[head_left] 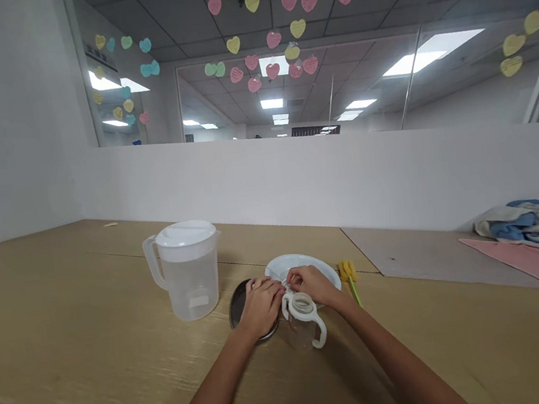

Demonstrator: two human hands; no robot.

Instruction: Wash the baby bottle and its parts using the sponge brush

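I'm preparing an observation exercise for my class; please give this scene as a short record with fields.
Left hand: partly hiding the dark round dish
Right hand: partly hiding the white plate
Anything held: too small to tell
Nearest vessel: bottle with white handles
Further left: lidded pitcher
Further right: yellow-headed brush

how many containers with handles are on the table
2: the pitcher, left of the left hand, and the small clear bottle, just below the right hand in the picture. Something small could be hidden behind the hands.
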